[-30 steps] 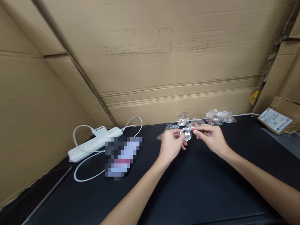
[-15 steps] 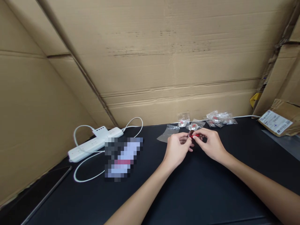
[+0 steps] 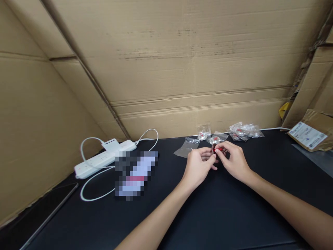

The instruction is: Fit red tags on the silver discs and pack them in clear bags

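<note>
A small, dark, shiny round disc with a bright red part (image 3: pixel 217 149) is between my two hands, above the black table. My left hand (image 3: pixel 198 166) grips the disc's left side with curled fingers. The thumb and forefinger of my right hand (image 3: pixel 235 159) pinch the red part. Fingers cover much of the piece, so its exact kind does not show. Just behind the hands lies a clear bag with a round piece and a red bit (image 3: pixel 215 139), and a similar bag (image 3: pixel 202 135) sits to its left. By my left hand, a flat clear bag (image 3: pixel 186 148) rests on the table.
Several more bagged pieces (image 3: pixel 243 131) are heaped at the back, against the cardboard wall (image 3: pixel 182 69). To the left are a white power strip (image 3: pixel 99 161) with cables, a blurred-out object (image 3: pixel 137 173) and a dark flat panel (image 3: pixel 49 211). A labelled brown package (image 3: pixel 310 133) stands right.
The disc has turned and shifted slightly to the right between my fingers, and more of the red part shows. My left thumb has moved a little right. The view has shifted slightly.
</note>
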### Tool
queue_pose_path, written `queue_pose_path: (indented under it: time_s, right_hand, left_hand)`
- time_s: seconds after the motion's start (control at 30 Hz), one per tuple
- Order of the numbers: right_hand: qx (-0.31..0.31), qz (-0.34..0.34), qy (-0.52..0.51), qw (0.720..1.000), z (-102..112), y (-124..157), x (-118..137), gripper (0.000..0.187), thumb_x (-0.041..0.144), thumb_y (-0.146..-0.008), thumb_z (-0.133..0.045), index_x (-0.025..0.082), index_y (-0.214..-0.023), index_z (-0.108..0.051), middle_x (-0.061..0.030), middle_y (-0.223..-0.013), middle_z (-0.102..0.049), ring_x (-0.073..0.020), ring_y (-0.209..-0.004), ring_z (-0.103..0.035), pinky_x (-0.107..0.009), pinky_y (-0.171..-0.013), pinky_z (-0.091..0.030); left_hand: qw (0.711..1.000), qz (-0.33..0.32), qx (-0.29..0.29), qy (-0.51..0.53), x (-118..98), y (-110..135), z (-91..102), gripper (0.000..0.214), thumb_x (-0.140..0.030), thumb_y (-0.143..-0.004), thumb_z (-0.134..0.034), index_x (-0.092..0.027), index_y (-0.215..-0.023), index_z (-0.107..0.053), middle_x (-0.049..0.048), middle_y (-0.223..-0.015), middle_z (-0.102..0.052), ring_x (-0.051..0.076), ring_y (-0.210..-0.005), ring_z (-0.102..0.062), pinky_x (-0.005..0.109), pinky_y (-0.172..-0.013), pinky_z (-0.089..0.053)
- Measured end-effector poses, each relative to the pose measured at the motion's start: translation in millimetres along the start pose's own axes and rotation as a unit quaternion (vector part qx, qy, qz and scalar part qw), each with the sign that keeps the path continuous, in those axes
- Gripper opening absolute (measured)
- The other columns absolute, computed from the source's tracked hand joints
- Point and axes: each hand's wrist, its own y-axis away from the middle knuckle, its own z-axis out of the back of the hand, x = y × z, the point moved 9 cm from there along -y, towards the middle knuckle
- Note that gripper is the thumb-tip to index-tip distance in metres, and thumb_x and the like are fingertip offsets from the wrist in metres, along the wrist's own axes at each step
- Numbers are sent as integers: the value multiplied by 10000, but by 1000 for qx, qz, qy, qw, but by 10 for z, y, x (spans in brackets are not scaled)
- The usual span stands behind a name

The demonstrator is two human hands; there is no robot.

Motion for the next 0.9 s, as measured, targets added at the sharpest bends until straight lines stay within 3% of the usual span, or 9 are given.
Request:
queue_pose_path:
  time_s: [0.2, 0.4, 0.6, 0.77, 0.9]
  right_hand:
    - [1, 32, 16, 999, 36, -21, 95, 120, 126, -867, -551, 177, -827, -652, -26, -771, -613, -145, -634, -539, -261, -612, -429]
    - [27, 51, 4, 998, 12, -20, 144, 134, 121, -876, -552, 180, -853, -669, -26, -785, -625, -146, -653, -552, -261, -636, -436]
    - [12, 55, 0, 998, 36, -18, 165, 142, 102, -869, -559, 183, -851, -673, -19, -784, -633, -142, -663, -564, -253, -642, -442]
    - [-5, 44, 2, 999, 52, 7, 203, 150, 89, -853, -556, 180, -818, -670, -15, -759, -628, -141, -658, -565, -256, -634, -438]
    - [-14, -22, -35, 999, 29, 7, 77, 131, 128, -835, -566, 184, -800, -680, -25, -773, -659, -153, -667, -593, -273, -630, -455]
  left_hand:
    - [996, 31, -10, 85, -9, -2, 25, 197, -213, -805, -644, -56, -914, -693, 126, -831, -712, 217, -733, -718, 295, -608, -611]
    - [992, 53, -35, 113, 40, 12, 86, 83, -134, -741, -696, -84, -804, -672, 81, -721, -711, 184, -672, -710, 271, -642, -597]
    - [988, 52, -41, 140, 51, 8, 94, 108, -123, -711, -721, -94, -802, -670, 70, -697, -716, 167, -630, -699, 286, -672, -597]
    - [987, 51, -50, 146, 47, 8, 112, 140, -154, -693, -753, -96, -796, -678, 72, -710, -725, 166, -618, -699, 293, -682, -598]
    - [994, 16, -48, 97, 17, -16, 138, 146, -186, -698, -759, -105, -794, -686, 62, -693, -717, 170, -614, -696, 300, -671, -598]
